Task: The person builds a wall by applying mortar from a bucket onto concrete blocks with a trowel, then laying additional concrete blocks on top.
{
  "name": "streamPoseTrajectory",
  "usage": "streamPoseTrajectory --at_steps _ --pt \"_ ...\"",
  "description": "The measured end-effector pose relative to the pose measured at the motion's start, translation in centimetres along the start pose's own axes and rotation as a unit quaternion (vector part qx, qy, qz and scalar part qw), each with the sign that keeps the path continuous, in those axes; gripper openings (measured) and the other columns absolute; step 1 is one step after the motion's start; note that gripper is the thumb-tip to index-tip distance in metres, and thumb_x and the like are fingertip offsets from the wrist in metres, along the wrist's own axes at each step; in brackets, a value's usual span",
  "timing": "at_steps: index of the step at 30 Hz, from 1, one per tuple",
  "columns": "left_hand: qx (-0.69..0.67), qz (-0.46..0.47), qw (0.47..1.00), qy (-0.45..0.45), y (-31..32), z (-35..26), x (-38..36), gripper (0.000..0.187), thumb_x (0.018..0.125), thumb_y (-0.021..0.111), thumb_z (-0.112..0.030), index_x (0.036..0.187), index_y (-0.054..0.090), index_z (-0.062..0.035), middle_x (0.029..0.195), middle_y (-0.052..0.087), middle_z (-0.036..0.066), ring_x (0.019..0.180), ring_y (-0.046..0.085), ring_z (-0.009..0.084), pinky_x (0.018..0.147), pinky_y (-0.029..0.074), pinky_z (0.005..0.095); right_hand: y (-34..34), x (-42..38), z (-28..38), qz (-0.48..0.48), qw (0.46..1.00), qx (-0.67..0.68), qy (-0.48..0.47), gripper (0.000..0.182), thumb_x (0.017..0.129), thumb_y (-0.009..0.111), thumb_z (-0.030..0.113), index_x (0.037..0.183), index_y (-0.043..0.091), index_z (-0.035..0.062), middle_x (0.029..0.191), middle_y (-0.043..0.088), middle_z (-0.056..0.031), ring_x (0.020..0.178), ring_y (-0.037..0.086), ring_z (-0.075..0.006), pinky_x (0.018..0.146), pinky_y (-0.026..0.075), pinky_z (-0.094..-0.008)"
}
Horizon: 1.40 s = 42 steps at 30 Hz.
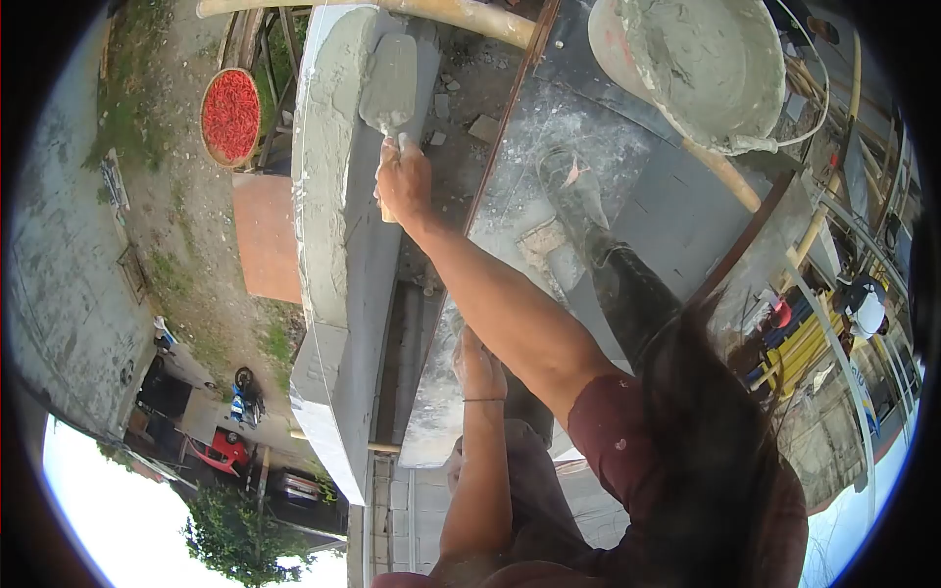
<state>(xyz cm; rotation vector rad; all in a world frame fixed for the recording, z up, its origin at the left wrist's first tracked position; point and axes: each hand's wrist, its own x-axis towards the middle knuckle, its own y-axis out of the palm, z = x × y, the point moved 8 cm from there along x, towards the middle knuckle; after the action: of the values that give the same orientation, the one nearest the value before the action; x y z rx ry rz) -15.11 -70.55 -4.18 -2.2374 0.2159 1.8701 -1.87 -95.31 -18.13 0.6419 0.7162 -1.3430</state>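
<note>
Grey, wet cement coating the long ledge point(328, 186), smooth and rounded along its edge, stretching away beyond the grip. One bucket point(711, 69) of grey mortar, round and crusted, well off to the side of the grip on a dusty platform point(588, 147). One round tray of red chillies point(230, 116) far below, beyond the ledge. One trowel point(390, 88), flat steel blade smeared grey, long axis running straight out from the fist, tip pointing away from the wrist and lying against the ledge top. Right hand point(402, 181) wrapped tight around the trowel's handle, fingers closed. Left hand point(478, 365) nearer the body, resting at the platform's edge; whether clasped or loose, impossible to tell.
</note>
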Motion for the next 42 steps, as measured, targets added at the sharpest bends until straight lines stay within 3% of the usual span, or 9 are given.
streamPoseTrajectory --at_steps 2,3,5,17,24,32,37,39,42 --pt "0.002 0.013 1.0 0.01 -0.5 0.3 0.5 0.043 0.104 0.057 -0.029 0.132 0.058 0.004 0.122 0.066 0.01 0.11 0.065 0.0185 0.09 0.054 0.0339 -0.1 -2.9 4.0 0.034 0.991 -0.112 -0.071 0.028 0.104 0.055 0.022 0.102 0.057 -0.0058 0.082 0.066 -0.0313 0.065 0.065 -0.0481 0.057 0.052 -0.0506" --pt "0.002 0.024 1.0 0.02 -0.6 0.5 0.8 0.044 0.105 0.057 -0.03 0.132 0.057 0.0047 0.121 0.066 0.01 0.109 0.065 0.0183 0.091 0.054 0.0358 0.1 -4.2 4.6 0.032 0.99 -0.113 -0.073 0.028 0.104 0.055 0.022 0.102 0.057 -0.0058 0.082 0.066 -0.0313 0.065 0.065 -0.0481 0.057 0.052 -0.0506" --pt "0.042 0.019 0.999 0.014 -1.3 0.6 1.2 0.044 0.106 0.054 -0.03 0.136 0.056 0.003 0.127 0.066 0.011 0.113 0.065 0.0214 0.094 0.055 0.037 2.8 -7.6 7.9 0.079 0.919 -0.224 -0.314 0.028 0.103 0.055 0.021 0.107 0.059 -0.0064 0.083 0.067 -0.0295 0.074 0.068 -0.0474 0.068 0.054 -0.0528" --pt "0.0 0.047 0.998 -0.027 -1.5 -0.9 -0.5 0.061 0.11 0.044 -0.04 0.154 0.04 0.0016 0.147 0.057 0.02 0.133 0.057 0.0295 0.113 0.041 0.0423 -3.5 2.2 13.0 -0.03 0.75 -0.477 -0.457 0.039 0.091 0.071 0.022 0.119 0.053 0.0015 0.108 0.06 -0.0188 0.095 0.066 -0.0401 0.082 0.054 -0.0499" --pt "-0.018 0.067 0.997 -0.016 -1.9 -2.2 -0.6 0.061 0.11 0.045 -0.039 0.153 0.039 0.005 0.146 0.057 0.024 0.132 0.058 0.031 0.114 0.042 0.0414 -0.3 10.1 7.4 -0.027 0.7 -0.51 -0.5 0.042 0.09 0.06 0.007 0.127 0.05 -0.0094 0.121 0.054 -0.0228 0.112 0.053 -0.0414 0.095 0.048 -0.0512" --pt "-0.004 0.039 0.999 -0.006 -1.2 -2.2 -0.6 0.064 0.109 0.047 -0.041 0.153 0.04 0.0046 0.145 0.058 0.023 0.132 0.058 0.0302 0.113 0.042 0.0409 -6.6 4.0 -4.8 -0.008 0.828 -0.477 -0.293 0.045 0.089 0.065 0.002 0.124 0.04 -0.0104 0.123 0.045 -0.0299 0.115 0.049 -0.0475 0.099 0.043 -0.0531" --pt "-0.033 0.029 0.999 -0.025 -1.8 0.1 -0.7 0.061 0.109 0.044 -0.04 0.155 0.039 0.0 0.149 0.056 0.017 0.135 0.055 0.0283 0.115 0.035 0.0433 -7.9 -4.8 2.6 -0.065 0.881 -0.39 -0.258 0.051 0.091 0.068 0.005 0.13 0.039 -0.0103 0.121 0.052 -0.0315 0.116 0.054 -0.0482 0.1 0.043 -0.0513" --pt "-0.042 0.031 0.998 -0.034 -2.1 1.5 -0.8 0.062 0.107 0.047 -0.042 0.153 0.042 -0.0006 0.146 0.059 0.017 0.133 0.056 0.0281 0.114 0.036 0.0435 -7.7 -5.7 6.1 -0.08 0.838 -0.412 -0.35 0.046 0.094 0.068 0.009 0.129 0.043 -0.0072 0.111 0.061 -0.0243 0.097 0.065 -0.0403 0.085 0.054 -0.0472" --pt "-0.071 0.035 0.996 -0.038 -2.3 2.7 -1.2 0.063 0.105 0.05 -0.044 0.151 0.045 -0.0013 0.144 0.061 0.016 0.13 0.058 0.0277 0.113 0.038 0.0436 -6.8 -4.9 12.0 0.006 0.96 -0.203 -0.195 0.021 0.101 0.062 0.016 0.113 0.054 0.0002 0.085 0.063 -0.0115 0.061 0.065 -0.024 0.055 0.053 -0.0378"
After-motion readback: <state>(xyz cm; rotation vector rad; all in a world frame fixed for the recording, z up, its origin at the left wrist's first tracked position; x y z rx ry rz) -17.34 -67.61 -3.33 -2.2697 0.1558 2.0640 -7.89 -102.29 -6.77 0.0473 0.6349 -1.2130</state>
